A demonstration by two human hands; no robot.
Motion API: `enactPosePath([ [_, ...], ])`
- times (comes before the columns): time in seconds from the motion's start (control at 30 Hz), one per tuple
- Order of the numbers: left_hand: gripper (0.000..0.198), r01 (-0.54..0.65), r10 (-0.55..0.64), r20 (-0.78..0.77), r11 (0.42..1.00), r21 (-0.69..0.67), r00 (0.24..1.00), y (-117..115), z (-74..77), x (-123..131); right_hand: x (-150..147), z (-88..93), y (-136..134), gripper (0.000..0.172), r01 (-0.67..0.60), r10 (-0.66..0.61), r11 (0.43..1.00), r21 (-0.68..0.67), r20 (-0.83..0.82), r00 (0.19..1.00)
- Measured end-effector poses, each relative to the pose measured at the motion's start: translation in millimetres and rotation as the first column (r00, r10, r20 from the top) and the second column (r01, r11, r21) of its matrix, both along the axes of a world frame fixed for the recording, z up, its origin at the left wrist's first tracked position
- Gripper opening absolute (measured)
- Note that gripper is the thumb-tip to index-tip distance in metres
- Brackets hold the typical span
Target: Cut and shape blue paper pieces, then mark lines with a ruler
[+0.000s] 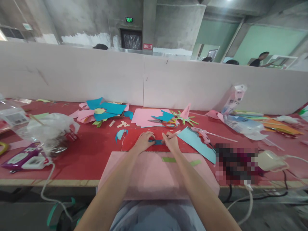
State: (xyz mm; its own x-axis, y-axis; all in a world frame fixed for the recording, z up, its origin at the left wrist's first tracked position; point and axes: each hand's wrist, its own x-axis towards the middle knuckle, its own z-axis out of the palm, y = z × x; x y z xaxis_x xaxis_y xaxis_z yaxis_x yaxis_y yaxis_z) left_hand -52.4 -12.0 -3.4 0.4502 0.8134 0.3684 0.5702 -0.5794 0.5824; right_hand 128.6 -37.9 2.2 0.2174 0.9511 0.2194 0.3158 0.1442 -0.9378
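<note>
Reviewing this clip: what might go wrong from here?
The blue paper between the left hand and right hand could crease or slip. The pink glue gun, lying by the light blue sheet, might mark it if hot. A forward reach might brush the scissors beyond the hands.

The desk point(89, 160) has a red top with a pale front edge. Directly on it lie a red sheet point(130, 139) at the middle, a light-blue sheet point(196, 144) to its right, pink paper point(141, 117) behind, and a plastic bag point(51, 125) at the left.
</note>
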Motion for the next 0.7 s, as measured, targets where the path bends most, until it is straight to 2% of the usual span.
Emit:
enactPosePath([
  [0.27, 0.013, -0.009, 0.009, -0.012, 1.000, 0.003, 1.000, -1.3, 0.2, -0.3, -0.8, 0.3, -0.7, 0.035, -0.040, 0.040, 0.999, 0.023, 0.026, 0.999],
  [0.4, 0.013, -0.011, 0.011, -0.019, 1.000, -0.001, 1.000, -2.2, 1.9, -0.2, 0.6, -1.0, 0.0, 0.030, -0.025, 0.026, 1.000, -0.010, 0.069, 0.997],
  [0.7, 0.013, -0.009, 0.009, -0.017, 1.000, 0.008, 1.000, -2.3, 2.5, -0.3, 1.4, -4.3, 2.3, 0.029, -0.031, 0.031, 1.000, 0.001, 0.048, 0.998],
])
